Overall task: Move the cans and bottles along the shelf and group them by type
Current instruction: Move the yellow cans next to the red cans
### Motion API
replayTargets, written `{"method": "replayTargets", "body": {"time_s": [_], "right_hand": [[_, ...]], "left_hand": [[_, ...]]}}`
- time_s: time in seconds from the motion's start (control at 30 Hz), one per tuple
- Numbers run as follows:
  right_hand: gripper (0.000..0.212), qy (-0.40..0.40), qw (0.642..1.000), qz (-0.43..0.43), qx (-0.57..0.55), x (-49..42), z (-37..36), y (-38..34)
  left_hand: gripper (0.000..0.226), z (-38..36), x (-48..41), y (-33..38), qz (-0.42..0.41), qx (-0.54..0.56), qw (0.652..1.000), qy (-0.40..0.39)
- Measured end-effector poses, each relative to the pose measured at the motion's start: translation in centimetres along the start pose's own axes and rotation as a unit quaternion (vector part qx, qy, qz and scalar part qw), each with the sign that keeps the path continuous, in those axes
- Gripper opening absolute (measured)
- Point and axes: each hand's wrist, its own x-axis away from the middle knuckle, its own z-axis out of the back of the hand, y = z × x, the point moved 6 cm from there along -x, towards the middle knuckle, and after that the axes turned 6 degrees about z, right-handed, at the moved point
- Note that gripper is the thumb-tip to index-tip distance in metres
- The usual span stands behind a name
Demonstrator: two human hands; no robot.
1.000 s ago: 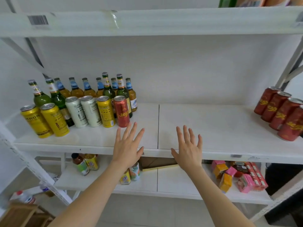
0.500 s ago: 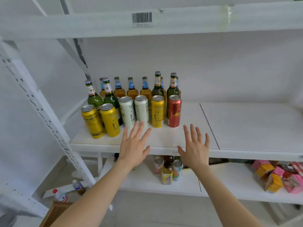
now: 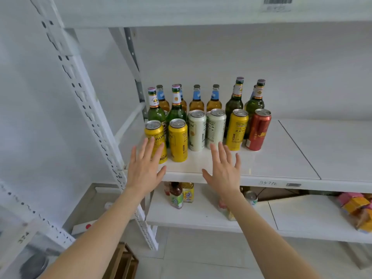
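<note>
Six tall aluminium cans form the front row on the white shelf board [image 3: 281,158]. Green glass bottles [image 3: 177,111] and amber glass bottles with blue neck labels [image 3: 196,104] stand behind them at 12 o'clock. Reading from 9 to 3 o'clock, the row holds two yellow cans [image 3: 178,139], two white cans [image 3: 196,130], a lone yellow can [image 3: 237,129] and a red can [image 3: 258,129]. Over the last second the view has swung towards 9 o'clock, so this cluster now sits dead ahead. The separate group of red cans at the 3 o'clock end has left the frame. Both hands have advanced. The left hand [image 3: 145,168], released with fingers spread, now overlaps the outermost yellow can [image 3: 159,130]; contact cannot be told. The right hand [image 3: 223,170], equally released and empty, lies just short of the white cans. Judgement: sorting has not begun here. The lone yellow can and the red can stand apart from their kinds and are the likely first moves.
</note>
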Motion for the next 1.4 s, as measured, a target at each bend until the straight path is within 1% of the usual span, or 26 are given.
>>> {"method": "replayTargets", "body": {"time_s": [0.13, 0.2, 0.27, 0.33, 0.4, 0.47, 0.53, 0.6, 0.77, 0.87, 1.0, 1.03, 1.13, 1.27, 1.33, 1.4], "right_hand": [[0.089, 0.003, 1.000, 0.001, -0.030, -2.1, -2.4, -2.4], [0.092, -0.007, 0.999, -0.001, -0.047, -3.1, -3.8, -3.2], [0.096, -0.021, 0.996, -0.008, -0.084, -4.3, -5.1, -3.8], [0.100, -0.043, 0.986, -0.025, -0.157, -5.9, -6.2, -4.1], [0.103, -0.067, 0.963, -0.050, -0.254, -7.3, -7.2, -4.4], [0.101, -0.093, 0.924, -0.070, -0.365, -8.6, -8.2, -4.7], [0.093, -0.101, 0.880, -0.088, -0.455, -9.4, -9.1, -4.9], [0.086, -0.095, 0.857, -0.103, -0.495, -9.9, -9.8, -4.8], [0.077, -0.082, 0.822, -0.116, -0.552, -10.7, -11.1, -4.6], [0.074, -0.075, 0.808, -0.110, -0.573, -10.9, -11.4, -4.7], [0.071, -0.068, 0.793, -0.121, -0.592, -10.9, -11.2, -4.7], [0.072, -0.069, 0.791, -0.124, -0.595, -10.8, -11.1, -4.7], [0.072, -0.074, 0.778, -0.141, -0.608, -10.4, -10.8, -4.6], [0.070, -0.085, 0.757, -0.168, -0.626, -9.5, -10.3, -4.4], [0.069, -0.088, 0.748, -0.180, -0.632, -8.8, -9.8, -4.3], [0.068, -0.090, 0.738, -0.191, -0.641, -7.9, -9.4, -4.2]], "left_hand": [[0.080, -1.6, -1.2, -3.7, 0.033, 0.010, 0.999, 0.016], [0.083, -2.5, -2.0, -5.0, 0.052, 0.037, 0.998, 0.016], [0.087, -3.4, -3.0, -5.8, 0.076, 0.089, 0.993, -0.002], [0.090, -4.3, -4.1, -6.0, 0.082, 0.174, 0.981, -0.028], [0.086, -4.9, -5.2, -5.9, 0.088, 0.288, 0.952, -0.054], [0.076, -5.3, -6.1, -5.8, 0.103, 0.382, 0.916, -0.067], [0.068, -6.0, -6.8, -5.9, 0.128, 0.438, 0.886, -0.083], [0.066, -6.9, -7.4, -6.2, 0.153, 0.473, 0.861, -0.108], [0.079, -8.4, -8.3, -7.1, 0.187, 0.550, 0.799, -0.156], [0.080, -8.8, -9.0, -7.1, 0.193, 0.587, 0.769, -0.167], [0.076, -9.3, -9.4, -6.7, 0.213, 0.652, 0.705, -0.181], [0.077, -9.2, -9.3, -6.6, 0.216, 0.662, 0.694, -0.183], [0.079, -8.9, -8.9, -6.4, 0.229, 0.677, 0.675, -0.184], [0.076, -8.2, -8.0, -6.1, 0.263, 0.693, 0.646, -0.184], [0.081, -7.8, -7.3, -6.1, 0.277, 0.697, 0.636, -0.183], [0.080, -7.4, -6.7, -6.0, 0.287, 0.700, 0.628, -0.181]]}}
